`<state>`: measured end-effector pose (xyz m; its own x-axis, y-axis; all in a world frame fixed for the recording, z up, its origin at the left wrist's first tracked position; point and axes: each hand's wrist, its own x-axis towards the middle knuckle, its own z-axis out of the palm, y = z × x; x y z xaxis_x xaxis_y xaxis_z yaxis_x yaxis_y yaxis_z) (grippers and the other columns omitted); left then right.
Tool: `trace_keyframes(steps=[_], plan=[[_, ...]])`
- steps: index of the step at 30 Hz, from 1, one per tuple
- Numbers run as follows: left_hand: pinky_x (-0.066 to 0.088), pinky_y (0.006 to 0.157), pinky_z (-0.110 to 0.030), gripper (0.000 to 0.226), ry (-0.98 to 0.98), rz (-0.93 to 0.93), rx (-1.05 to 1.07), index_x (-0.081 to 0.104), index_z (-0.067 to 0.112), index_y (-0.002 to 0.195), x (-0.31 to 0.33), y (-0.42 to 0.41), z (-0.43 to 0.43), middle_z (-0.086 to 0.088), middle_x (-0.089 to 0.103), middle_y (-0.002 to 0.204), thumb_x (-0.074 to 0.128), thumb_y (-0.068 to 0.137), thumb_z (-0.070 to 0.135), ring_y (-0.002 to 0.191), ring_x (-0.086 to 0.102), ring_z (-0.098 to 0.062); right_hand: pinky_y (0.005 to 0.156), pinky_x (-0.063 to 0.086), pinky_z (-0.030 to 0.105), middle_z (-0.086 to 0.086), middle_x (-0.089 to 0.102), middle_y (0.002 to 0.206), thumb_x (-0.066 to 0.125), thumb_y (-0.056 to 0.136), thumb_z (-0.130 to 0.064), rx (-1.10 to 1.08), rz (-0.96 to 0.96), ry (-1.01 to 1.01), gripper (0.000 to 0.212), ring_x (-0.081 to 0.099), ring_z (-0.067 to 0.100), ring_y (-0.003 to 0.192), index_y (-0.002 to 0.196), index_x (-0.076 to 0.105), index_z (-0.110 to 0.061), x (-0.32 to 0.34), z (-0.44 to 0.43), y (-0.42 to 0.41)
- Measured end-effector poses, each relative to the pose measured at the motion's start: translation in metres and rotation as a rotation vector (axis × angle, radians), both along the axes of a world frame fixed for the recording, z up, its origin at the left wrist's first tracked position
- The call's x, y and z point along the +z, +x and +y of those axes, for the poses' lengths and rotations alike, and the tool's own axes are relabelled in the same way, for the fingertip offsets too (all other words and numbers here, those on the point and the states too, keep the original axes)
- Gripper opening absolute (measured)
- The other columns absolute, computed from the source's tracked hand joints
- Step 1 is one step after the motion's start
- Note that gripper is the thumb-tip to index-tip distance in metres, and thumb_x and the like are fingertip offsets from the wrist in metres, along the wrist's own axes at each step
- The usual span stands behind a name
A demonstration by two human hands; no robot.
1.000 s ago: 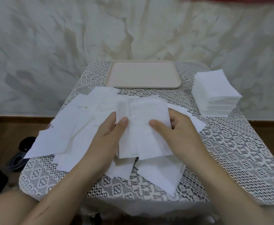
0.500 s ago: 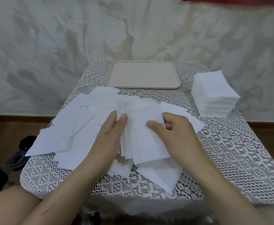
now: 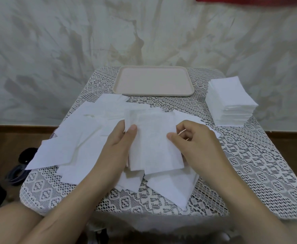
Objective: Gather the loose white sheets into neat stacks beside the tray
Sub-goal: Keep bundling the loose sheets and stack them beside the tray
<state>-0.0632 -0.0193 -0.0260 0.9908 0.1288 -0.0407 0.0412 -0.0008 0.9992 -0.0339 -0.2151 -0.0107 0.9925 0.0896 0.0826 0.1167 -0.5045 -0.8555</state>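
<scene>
Shifted since the earlier frame: loose sheets (image 3: pixel 73 138) lie spread at left as before, and the left hand (image 3: pixel 119 143) keeps its thumb-over grip on the left edge of the bundle (image 3: pixel 154 143), while the right hand (image 3: pixel 195 143) has curled its fingers in and now pinches the right edge, squaring it. Judged mid-gather. Bundle sits centre, on the near side of the tray (image 3: pixel 153 93), with the finished stack (image 3: pixel 232 95) at far right.

This looks like a plain room in a home. A small table under a lace tablecloth (image 3: pixel 249 164) sits at centre, a marble-patterned wall (image 3: pixel 56 50) fills the top, and brown floor (image 3: pixel 1 150) shows at left.
</scene>
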Motion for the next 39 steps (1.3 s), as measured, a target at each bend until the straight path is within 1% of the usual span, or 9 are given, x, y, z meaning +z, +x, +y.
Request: trace_keyframes(steps=[2,6,13,19,24,29,33,36,39], plan=[[0.052,0.107,-0.052,0.023,-0.007,0.0,-0.009,0.067,0.035,0.123,0.001,-0.001,0.0,0.01,0.077,0.118,0.05,0.109,0.036,0.113,0.073,-0.013,0.06,0.056,0.042,0.002,0.068,0.064,0.073,0.092,-0.028,0.021,0.06,0.14,0.019,0.064,0.027,0.059,0.079,0.064,-0.018,0.002,-0.003,0.001],[0.05,0.109,-0.053,0.021,-0.027,-0.006,-0.022,0.068,0.037,0.123,0.001,-0.001,-0.001,0.01,0.077,0.121,0.054,0.108,0.04,0.115,0.072,-0.013,0.048,0.049,0.025,-0.002,0.064,0.055,0.073,0.093,-0.017,0.07,0.125,0.307,0.02,0.059,0.012,0.048,0.076,0.064,-0.016,0.004,0.004,0.0],[0.053,0.103,-0.063,0.034,-0.059,-0.015,-0.058,0.067,0.038,0.127,-0.001,0.002,0.002,0.002,0.077,0.121,0.057,0.096,0.047,0.113,0.074,-0.023,0.045,0.047,0.023,-0.001,0.065,0.056,0.072,0.094,-0.018,0.117,0.129,0.333,0.015,0.057,0.01,0.045,0.081,0.065,-0.014,-0.002,0.016,0.007],[0.052,0.104,-0.064,0.037,-0.059,-0.025,-0.065,0.065,0.03,0.131,-0.004,0.003,0.004,-0.002,0.076,0.124,0.059,0.096,0.039,0.116,0.073,-0.028,0.054,0.052,0.038,-0.001,0.063,0.059,0.077,0.09,-0.03,0.053,0.077,0.271,0.016,0.06,0.021,0.048,0.083,0.063,-0.022,-0.01,0.015,0.012],[0.053,0.103,-0.063,0.032,-0.061,-0.038,-0.017,0.066,0.023,0.13,0.0,-0.001,0.004,-0.005,0.077,0.12,0.063,0.1,0.033,0.113,0.074,-0.029,0.043,0.043,0.024,-0.006,0.063,0.063,0.072,0.094,-0.038,0.085,0.157,0.267,0.019,0.057,0.014,0.044,0.091,0.068,-0.02,-0.006,0.011,0.005],[0.057,0.09,-0.041,0.019,0.027,-0.069,-0.001,0.065,0.03,0.124,-0.002,-0.008,-0.005,0.007,0.077,0.113,0.057,0.108,0.036,0.105,0.074,-0.014,0.056,0.045,0.033,-0.008,0.061,0.065,0.056,0.102,-0.046,0.17,0.144,0.155,0.034,0.057,0.012,0.057,0.079,0.059,-0.021,-0.01,0.013,-0.007],[0.057,0.082,-0.033,0.025,0.111,-0.069,-0.029,0.061,0.036,0.122,-0.002,-0.011,-0.013,0.015,0.075,0.109,0.062,0.1,0.046,0.101,0.073,-0.008,0.075,0.054,0.051,0.002,0.07,0.087,0.047,0.102,-0.056,0.167,0.113,0.041,0.041,0.067,0.026,0.08,0.094,0.061,-0.019,-0.015,0.013,-0.013],[0.057,0.085,-0.037,0.021,0.169,-0.065,-0.021,0.063,0.034,0.12,-0.003,-0.009,-0.011,0.014,0.075,0.109,0.063,0.1,0.042,0.101,0.073,-0.008,0.068,0.05,0.042,-0.005,0.065,0.072,0.052,0.102,-0.05,0.165,0.108,0.014,0.037,0.062,0.016,0.065,0.08,0.056,-0.021,-0.014,0.005,-0.013],[0.054,0.079,-0.034,0.01,0.217,-0.048,0.028,0.064,0.031,0.115,-0.004,-0.006,-0.003,0.015,0.075,0.104,0.061,0.105,0.032,0.094,0.072,-0.007,0.075,0.054,0.039,-0.01,0.07,0.077,0.059,0.1,-0.038,0.148,0.093,-0.059,0.021,0.066,0.012,0.072,0.082,0.065,-0.028,-0.017,-0.009,-0.012]])
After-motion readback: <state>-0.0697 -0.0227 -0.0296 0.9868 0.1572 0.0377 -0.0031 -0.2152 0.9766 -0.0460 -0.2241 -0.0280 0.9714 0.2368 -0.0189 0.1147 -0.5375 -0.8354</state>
